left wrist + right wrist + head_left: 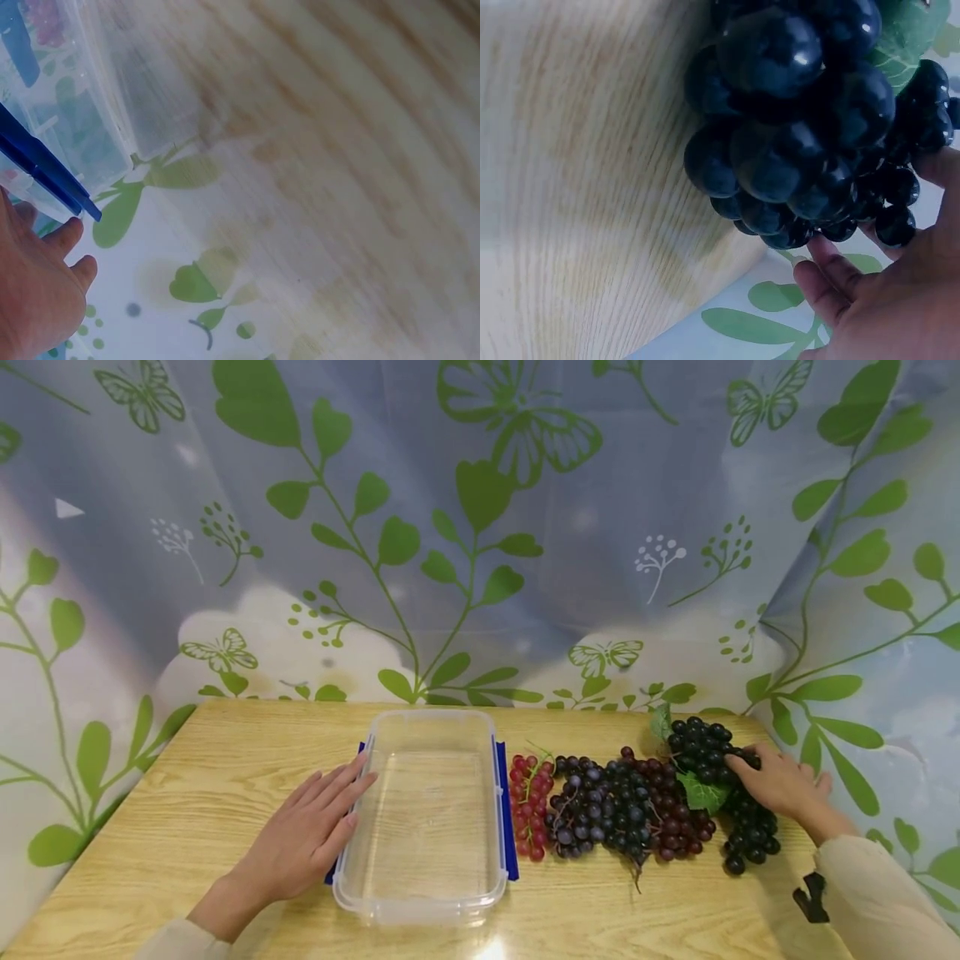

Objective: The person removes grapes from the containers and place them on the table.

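Observation:
In the head view my left hand (303, 831) lies with straight fingers on the left rim of a clear plastic container (420, 897) with blue side clips (507, 814). The left wrist view shows my fingers beside a blue clip (45, 165). Over at the right, my right hand (783, 785) grips a bunch of black grapes (701, 747) between thumb and fingers. Seen from the right wrist, the grapes (772, 157) fill the upper middle and hide part of the fingers. More black grapes (750, 839) hang or lie below the hand; whether they belong to the same bunch I cannot tell.
Right of the container lie red grapes (531, 802), dark purple grapes (581, 806), blue-black grapes (628, 810) and dark red grapes (678, 827), packed side by side. A green leaf (703, 792) lies among them. Behind the wooden table (247, 760) hangs a patterned curtain (420, 527).

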`<state>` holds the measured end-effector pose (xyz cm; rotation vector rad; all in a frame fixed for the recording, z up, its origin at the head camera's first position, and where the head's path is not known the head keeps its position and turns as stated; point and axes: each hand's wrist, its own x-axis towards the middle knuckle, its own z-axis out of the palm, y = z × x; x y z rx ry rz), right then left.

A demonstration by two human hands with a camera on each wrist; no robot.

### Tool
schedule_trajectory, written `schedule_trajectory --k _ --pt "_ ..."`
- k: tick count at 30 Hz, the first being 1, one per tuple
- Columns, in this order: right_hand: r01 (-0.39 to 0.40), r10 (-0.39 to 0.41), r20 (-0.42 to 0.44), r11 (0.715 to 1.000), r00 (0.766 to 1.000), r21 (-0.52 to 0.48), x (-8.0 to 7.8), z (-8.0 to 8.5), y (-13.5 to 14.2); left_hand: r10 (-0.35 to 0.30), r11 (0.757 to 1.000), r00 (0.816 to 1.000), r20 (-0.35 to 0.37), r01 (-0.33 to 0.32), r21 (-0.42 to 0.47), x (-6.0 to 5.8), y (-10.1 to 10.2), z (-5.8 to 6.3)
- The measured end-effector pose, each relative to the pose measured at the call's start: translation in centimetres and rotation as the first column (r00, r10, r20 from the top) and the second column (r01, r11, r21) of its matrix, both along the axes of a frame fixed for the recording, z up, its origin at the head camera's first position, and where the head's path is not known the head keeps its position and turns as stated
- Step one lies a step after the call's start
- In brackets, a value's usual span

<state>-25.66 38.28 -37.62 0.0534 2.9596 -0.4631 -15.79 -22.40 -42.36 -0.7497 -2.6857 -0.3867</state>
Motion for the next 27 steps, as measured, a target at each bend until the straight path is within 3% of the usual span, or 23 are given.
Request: schedule_trajectory --k 16,21,27 --pt "-0.031 0.03 -0.036 0.999 0.999 -0.016 1.6 0.1 0.1 -0.01 1.0 1.0 0.001 0.01 -0.01 -0.4 0.0 0.0" --pt "-0.074 0.071 -0.119 0.997 0.99 -0.023 1.7 0.1 -0.3 -0.011 1.0 1.0 0.0 0.011 -0.004 -0.4 -0.2 0.1" --pt "-0.105 0.11 -0.216 0.994 0.97 0.036 1.9 0.4 -1.0 -0.014 1.0 1.0 0.0 0.014 -0.011 -0.4 -0.4 0.1"
